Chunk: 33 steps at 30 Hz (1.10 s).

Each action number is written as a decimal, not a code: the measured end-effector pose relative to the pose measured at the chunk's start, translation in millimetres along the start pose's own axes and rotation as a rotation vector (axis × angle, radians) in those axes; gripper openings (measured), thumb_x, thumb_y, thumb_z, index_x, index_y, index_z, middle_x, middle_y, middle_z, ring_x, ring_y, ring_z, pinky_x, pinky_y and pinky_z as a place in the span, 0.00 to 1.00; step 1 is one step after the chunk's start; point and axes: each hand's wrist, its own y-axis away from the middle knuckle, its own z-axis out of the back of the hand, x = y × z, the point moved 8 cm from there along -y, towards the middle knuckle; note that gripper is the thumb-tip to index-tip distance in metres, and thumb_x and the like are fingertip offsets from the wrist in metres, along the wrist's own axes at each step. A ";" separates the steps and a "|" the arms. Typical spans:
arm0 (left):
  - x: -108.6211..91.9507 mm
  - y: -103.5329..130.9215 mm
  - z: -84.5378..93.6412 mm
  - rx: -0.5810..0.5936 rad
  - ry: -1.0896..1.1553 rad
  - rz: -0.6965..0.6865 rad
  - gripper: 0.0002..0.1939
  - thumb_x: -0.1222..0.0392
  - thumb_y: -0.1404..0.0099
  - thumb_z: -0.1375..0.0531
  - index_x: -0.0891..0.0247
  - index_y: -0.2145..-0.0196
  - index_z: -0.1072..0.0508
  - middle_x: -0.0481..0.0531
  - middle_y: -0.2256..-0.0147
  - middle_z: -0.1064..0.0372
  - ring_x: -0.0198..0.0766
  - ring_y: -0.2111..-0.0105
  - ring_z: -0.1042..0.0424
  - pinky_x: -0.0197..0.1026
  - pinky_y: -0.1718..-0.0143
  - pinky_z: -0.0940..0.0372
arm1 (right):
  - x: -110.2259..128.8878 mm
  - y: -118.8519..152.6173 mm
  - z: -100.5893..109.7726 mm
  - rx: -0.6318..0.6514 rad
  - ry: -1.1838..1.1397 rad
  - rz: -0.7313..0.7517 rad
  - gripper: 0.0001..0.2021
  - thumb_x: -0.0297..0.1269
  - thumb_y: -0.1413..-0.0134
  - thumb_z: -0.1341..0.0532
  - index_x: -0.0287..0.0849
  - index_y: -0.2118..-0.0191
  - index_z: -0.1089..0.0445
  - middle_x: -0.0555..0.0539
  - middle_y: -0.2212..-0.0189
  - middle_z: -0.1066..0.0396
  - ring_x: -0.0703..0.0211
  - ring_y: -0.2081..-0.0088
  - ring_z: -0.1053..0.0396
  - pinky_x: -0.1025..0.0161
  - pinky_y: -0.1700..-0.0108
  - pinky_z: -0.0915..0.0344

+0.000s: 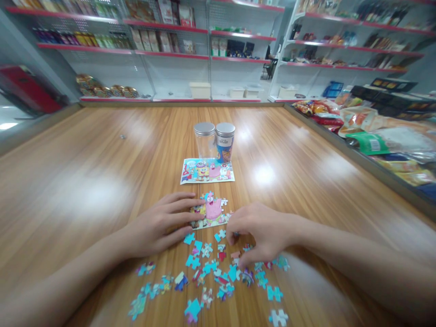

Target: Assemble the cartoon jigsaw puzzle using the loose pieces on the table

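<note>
A partly joined jigsaw puzzle [214,208] with a pink starfish figure lies on the table in front of me. My left hand [161,222] rests flat, fingers spread, with its fingertips over the puzzle's left side. Close to the puzzle's lower right, my right hand [257,231] hovers low over loose pieces. Its fingers are curled and the thumb is apart from them; no piece shows in its grip, though the palm side is partly hidden. Several loose puzzle pieces [193,310], mostly light blue, are scattered nearer to me.
Behind the puzzle lies a printed picture sheet [207,171]. Just past it stand a clear jar [205,141] and a printed jar [225,143], both with silver lids. Packaged snacks [371,127] fill the area beyond the table's right edge. Stocked shelves [170,54] line the back.
</note>
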 end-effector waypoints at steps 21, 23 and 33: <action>-8.5 -6.6 6.9 -0.069 0.020 -0.039 0.21 0.62 0.30 0.41 0.55 0.40 0.29 0.55 0.37 0.34 0.52 0.36 0.40 0.59 0.38 0.35 | -0.9 4.1 -6.5 0.002 0.004 -0.005 0.08 0.39 0.47 0.33 0.43 0.63 0.28 0.53 0.71 0.25 0.62 0.69 0.30 0.64 0.64 0.40; -8.5 -6.7 6.4 -0.063 0.017 -0.039 0.21 0.62 0.30 0.41 0.55 0.40 0.29 0.55 0.37 0.35 0.52 0.36 0.40 0.58 0.38 0.35 | -0.1 3.7 -5.9 -0.002 0.003 0.012 0.07 0.38 0.46 0.33 0.43 0.63 0.28 0.53 0.72 0.26 0.62 0.70 0.31 0.64 0.65 0.40; -8.4 -6.7 6.3 -0.051 0.017 -0.038 0.23 0.62 0.30 0.41 0.54 0.39 0.30 0.54 0.36 0.36 0.51 0.36 0.40 0.59 0.38 0.36 | 4.0 4.8 -7.4 0.047 0.014 0.048 0.04 0.32 0.42 0.37 0.43 0.61 0.28 0.51 0.68 0.23 0.62 0.67 0.28 0.64 0.65 0.38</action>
